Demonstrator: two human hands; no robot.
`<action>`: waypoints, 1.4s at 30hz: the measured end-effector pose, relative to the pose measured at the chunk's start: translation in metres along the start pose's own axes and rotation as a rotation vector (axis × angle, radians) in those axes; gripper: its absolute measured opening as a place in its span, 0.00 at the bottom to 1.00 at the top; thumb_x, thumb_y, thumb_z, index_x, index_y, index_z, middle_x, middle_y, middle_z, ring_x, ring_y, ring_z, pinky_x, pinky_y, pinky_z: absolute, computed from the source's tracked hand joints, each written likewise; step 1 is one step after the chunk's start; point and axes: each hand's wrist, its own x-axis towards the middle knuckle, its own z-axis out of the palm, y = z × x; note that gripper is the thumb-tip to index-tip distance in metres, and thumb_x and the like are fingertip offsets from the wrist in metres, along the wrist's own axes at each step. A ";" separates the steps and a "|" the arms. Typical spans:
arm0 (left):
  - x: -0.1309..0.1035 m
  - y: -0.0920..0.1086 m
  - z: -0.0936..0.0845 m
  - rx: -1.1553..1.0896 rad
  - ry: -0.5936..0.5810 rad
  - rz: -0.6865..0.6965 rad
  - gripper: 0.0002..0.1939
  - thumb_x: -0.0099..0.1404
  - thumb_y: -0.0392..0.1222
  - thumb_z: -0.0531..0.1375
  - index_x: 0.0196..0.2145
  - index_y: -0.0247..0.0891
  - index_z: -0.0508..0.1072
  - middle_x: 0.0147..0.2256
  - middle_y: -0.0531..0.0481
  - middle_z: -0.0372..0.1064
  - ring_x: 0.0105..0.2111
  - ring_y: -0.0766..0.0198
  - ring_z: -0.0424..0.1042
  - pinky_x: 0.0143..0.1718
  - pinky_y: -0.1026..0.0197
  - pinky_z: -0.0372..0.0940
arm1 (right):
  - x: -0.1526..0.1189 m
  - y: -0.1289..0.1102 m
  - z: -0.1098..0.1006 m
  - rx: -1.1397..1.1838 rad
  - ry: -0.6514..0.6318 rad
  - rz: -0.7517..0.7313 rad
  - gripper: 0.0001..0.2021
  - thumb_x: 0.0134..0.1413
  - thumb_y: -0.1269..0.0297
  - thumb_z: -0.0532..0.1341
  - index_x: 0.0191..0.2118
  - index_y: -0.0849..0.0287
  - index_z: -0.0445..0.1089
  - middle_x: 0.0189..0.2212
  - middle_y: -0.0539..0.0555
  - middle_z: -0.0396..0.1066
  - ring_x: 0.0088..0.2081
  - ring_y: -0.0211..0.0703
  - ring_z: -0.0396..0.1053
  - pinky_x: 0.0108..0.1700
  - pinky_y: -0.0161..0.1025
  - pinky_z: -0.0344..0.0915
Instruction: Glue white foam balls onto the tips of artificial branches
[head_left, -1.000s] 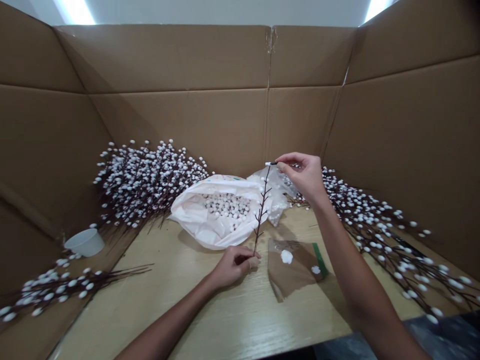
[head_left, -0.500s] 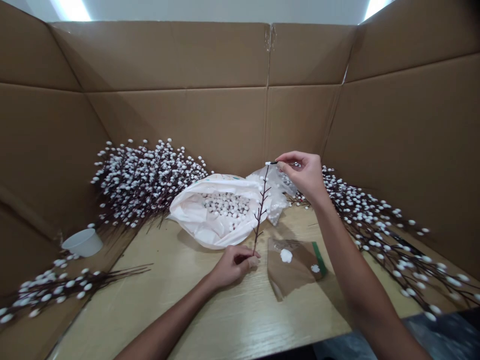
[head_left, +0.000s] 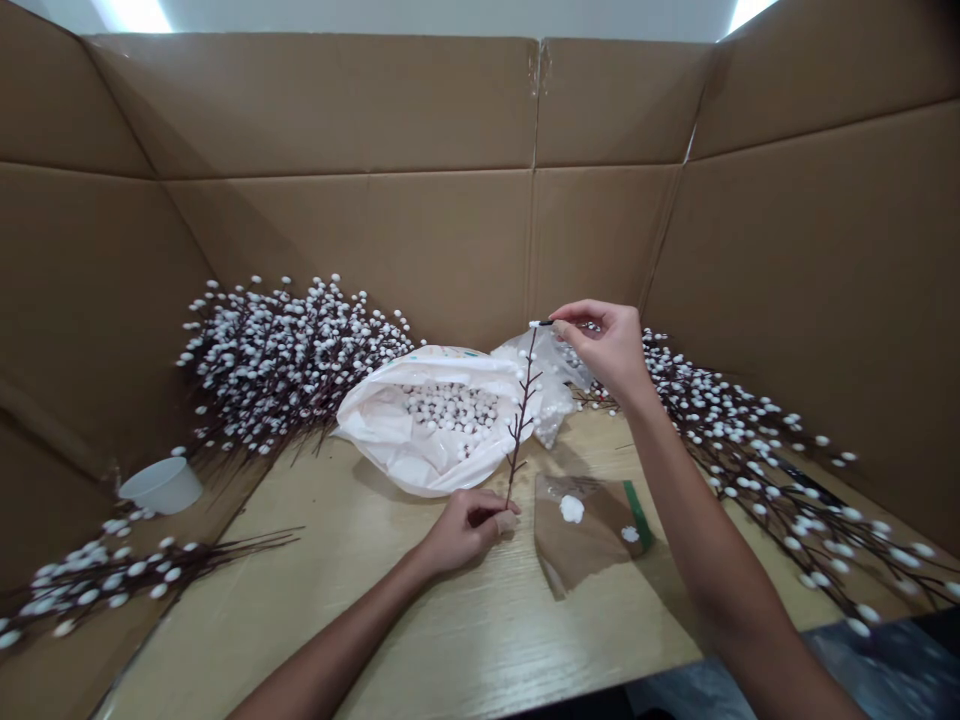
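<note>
My left hand point(head_left: 472, 528) pinches the lower end of a dark brown artificial twig point(head_left: 519, 430), which stands nearly upright with bare side stubs. My right hand point(head_left: 600, 335) is closed on a short dark stick with a white tip point(head_left: 545, 323). That white tip meets the top of the twig, or lies just in front of it. Behind the twig an open white plastic bag point(head_left: 375, 430) holds many small white berries point(head_left: 454, 408). Right of my left hand lies a brown sheet point(head_left: 577, 565) with two white blobs point(head_left: 571, 509) on it and a green edge.
White-berried branches are heaped at the back left point(head_left: 285, 350), with more branches along the right side point(head_left: 720, 420). A small bunch point(head_left: 112, 580) and a white cup point(head_left: 161, 487) sit at the left. Cardboard walls point(head_left: 345, 110) surround the wooden table point(head_left: 450, 640). A clear bag point(head_left: 555, 385) lies behind.
Hardly anything differs. Both hands keep their hold and the white tip stays at the twig's top, while the whole view shifts very slightly.
</note>
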 end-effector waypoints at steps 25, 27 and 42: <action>0.000 0.002 0.000 0.015 -0.008 0.001 0.18 0.61 0.49 0.60 0.35 0.29 0.80 0.32 0.43 0.74 0.29 0.63 0.68 0.30 0.64 0.60 | 0.001 0.005 0.000 -0.017 0.004 -0.017 0.04 0.43 0.72 0.61 0.28 0.61 0.73 0.27 0.53 0.74 0.27 0.37 0.70 0.33 0.39 0.71; 0.000 0.001 0.000 0.009 -0.009 -0.003 0.18 0.60 0.49 0.60 0.35 0.29 0.80 0.32 0.43 0.74 0.29 0.63 0.68 0.30 0.64 0.60 | 0.001 0.004 0.000 -0.025 0.005 -0.010 0.04 0.43 0.72 0.61 0.28 0.61 0.73 0.27 0.53 0.74 0.27 0.37 0.70 0.33 0.39 0.71; 0.000 0.002 0.000 0.013 -0.008 0.018 0.17 0.60 0.50 0.60 0.34 0.31 0.80 0.30 0.45 0.74 0.28 0.63 0.67 0.30 0.65 0.60 | 0.002 0.005 0.000 -0.036 0.012 -0.028 0.05 0.42 0.72 0.61 0.28 0.61 0.74 0.27 0.53 0.74 0.28 0.38 0.70 0.33 0.38 0.71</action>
